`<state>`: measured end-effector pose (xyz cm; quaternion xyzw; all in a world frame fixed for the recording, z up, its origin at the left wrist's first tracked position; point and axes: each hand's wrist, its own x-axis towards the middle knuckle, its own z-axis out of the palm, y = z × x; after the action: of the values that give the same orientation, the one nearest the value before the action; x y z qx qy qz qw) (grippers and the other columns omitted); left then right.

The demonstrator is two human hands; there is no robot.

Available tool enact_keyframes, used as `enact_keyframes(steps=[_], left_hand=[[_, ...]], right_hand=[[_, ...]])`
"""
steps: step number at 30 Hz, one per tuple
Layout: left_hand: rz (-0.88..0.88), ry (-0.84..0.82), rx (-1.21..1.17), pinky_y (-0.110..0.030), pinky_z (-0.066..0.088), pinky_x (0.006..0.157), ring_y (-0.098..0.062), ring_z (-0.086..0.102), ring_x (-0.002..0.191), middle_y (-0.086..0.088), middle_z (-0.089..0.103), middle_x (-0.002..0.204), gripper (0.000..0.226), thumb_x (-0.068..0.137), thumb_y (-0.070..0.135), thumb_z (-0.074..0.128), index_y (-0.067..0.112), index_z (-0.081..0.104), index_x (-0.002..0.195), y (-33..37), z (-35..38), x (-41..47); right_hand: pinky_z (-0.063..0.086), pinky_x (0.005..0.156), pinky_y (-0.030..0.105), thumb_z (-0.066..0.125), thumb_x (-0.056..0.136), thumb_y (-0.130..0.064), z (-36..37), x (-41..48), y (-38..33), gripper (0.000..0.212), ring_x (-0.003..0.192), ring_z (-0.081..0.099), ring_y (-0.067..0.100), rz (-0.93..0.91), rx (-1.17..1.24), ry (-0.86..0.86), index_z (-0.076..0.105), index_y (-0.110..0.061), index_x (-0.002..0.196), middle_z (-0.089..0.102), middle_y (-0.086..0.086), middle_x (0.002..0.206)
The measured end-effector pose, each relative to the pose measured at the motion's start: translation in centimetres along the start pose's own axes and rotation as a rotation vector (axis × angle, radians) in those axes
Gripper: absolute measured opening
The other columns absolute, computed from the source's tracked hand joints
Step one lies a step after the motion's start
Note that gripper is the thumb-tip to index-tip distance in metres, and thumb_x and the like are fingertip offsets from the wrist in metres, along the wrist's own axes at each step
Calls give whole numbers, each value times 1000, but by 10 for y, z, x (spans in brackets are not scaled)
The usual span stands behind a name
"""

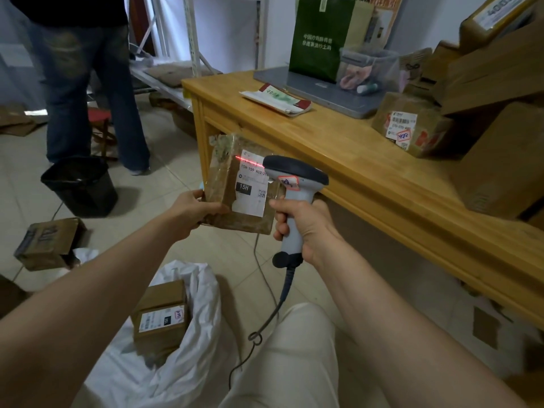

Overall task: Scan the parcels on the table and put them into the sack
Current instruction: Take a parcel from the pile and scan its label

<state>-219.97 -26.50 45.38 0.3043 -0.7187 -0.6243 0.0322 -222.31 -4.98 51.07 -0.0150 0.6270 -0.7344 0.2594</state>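
My left hand (192,209) grips a taped brown parcel (225,184) by its left edge, held in the air in front of the wooden table (338,160). My right hand (306,223) holds a grey corded barcode scanner (294,184) by its handle, aimed at the parcel's white label. A red laser line falls across the top of that label. Below, on the floor, a white sack (188,319) stands open with a labelled brown parcel (162,316) inside. More brown parcels (412,128) are stacked on the table at the right.
A person in jeans (88,83) stands at the back left beside a black bin (79,185). A cardboard box (48,242) lies on the floor at left. A laptop (318,89), green bag (321,36) and paper packet (276,98) sit on the table. The scanner cable trails across the floor.
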Motion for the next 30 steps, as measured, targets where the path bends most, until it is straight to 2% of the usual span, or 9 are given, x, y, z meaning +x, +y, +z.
enact_keyframes(steps=[7,10,13,16,19,23,25,27,30], left_hand=[[-30,28,-24,-23,44,66,-13,53,82,-2,55,94,68,78,18,77,8,44,137,-9,-4,3],[-41,50,-27,-27,45,72,-14,53,80,-2,56,91,61,78,18,77,9,49,131,-15,-7,6],[-57,81,-43,-35,47,85,-17,54,83,-4,58,92,67,77,19,78,9,46,135,-28,-14,8],[-101,126,-64,-29,45,71,-15,55,80,-4,58,91,67,78,20,77,9,45,135,-47,-25,8],[-185,197,-60,-23,44,57,-15,58,77,-6,60,91,54,77,20,78,7,52,123,-75,-39,11],[-338,311,-101,-36,57,77,-26,65,91,-13,63,101,50,74,18,80,6,56,115,-125,-57,21],[-407,363,-137,-41,57,82,-29,66,92,-14,64,99,48,73,17,80,5,56,113,-147,-64,27],[-450,390,-147,-41,58,79,-30,67,88,-13,64,96,44,73,15,80,5,57,110,-170,-70,37],[-471,415,-122,-30,54,61,-22,64,75,-8,61,85,37,75,14,78,7,57,105,-199,-78,56]], right_hand=[[47,45,24,69,84,-6,6,9,9,10,41,46,10,41,-4,-17,60,-7,79,55,1,53],[47,43,23,71,82,-6,12,14,14,12,38,46,10,60,22,-11,60,-6,78,55,2,53],[45,43,23,73,80,-4,15,22,23,16,37,43,11,96,75,-24,59,-6,73,53,3,52],[46,45,24,73,78,-2,17,34,39,17,38,45,11,159,80,-21,58,-6,72,54,4,54],[51,49,28,72,78,1,21,49,63,16,41,49,14,267,92,-9,57,-5,74,56,7,57],[58,57,32,70,81,-4,30,81,102,13,51,61,20,436,118,4,60,-2,90,65,11,63],[56,53,29,68,85,-10,36,101,124,16,56,65,22,510,101,-20,60,-3,96,69,13,69],[52,50,25,66,87,-16,41,121,147,18,60,67,22,575,45,-27,61,-6,101,71,14,78],[49,45,23,62,89,-12,48,150,182,11,53,61,22,661,24,-11,59,-4,96,67,18,78]])
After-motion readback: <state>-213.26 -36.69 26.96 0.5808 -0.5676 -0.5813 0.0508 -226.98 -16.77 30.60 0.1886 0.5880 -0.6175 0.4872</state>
